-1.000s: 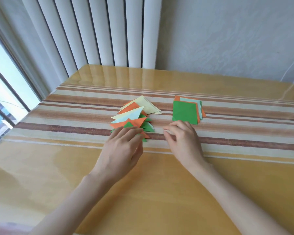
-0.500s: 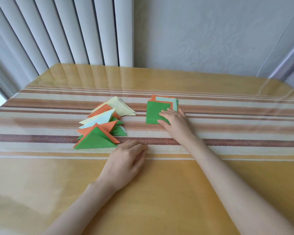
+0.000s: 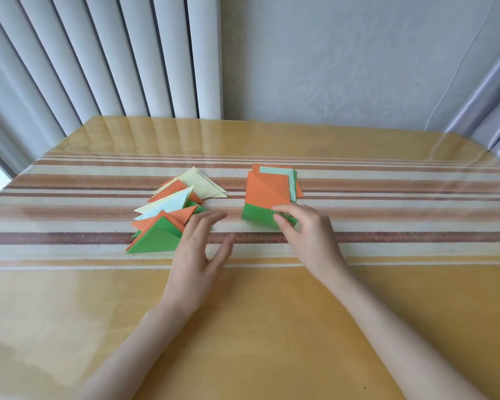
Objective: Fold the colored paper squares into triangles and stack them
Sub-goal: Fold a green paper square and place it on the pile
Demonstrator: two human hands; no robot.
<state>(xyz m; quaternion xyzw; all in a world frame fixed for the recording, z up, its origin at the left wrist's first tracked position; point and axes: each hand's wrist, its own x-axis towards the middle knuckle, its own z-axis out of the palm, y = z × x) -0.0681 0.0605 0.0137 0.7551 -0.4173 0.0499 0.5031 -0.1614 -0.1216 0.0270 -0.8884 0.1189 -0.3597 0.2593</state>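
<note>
A fanned stack of folded triangles (image 3: 168,215) in green, orange, pale blue and cream lies left of centre on the striped cloth. To its right sits a pile of flat paper squares (image 3: 269,189), with an orange sheet now on top. A green square (image 3: 257,216) sticks out from the pile's near edge, and my right hand (image 3: 306,235) pinches it at its right corner. My left hand (image 3: 198,252) hovers with fingers spread just right of the triangle stack, holding nothing.
The table (image 3: 243,327) has a glossy yellow cover with a striped band (image 3: 387,226) across the middle. Vertical blinds (image 3: 113,59) and a grey wall rise behind the far edge. A window shows at the far left.
My right hand has pulled the green square toward me off the pile, uncovering the orange sheet. My left hand has lifted and moved up beside the triangle stack, fingers spreading.
</note>
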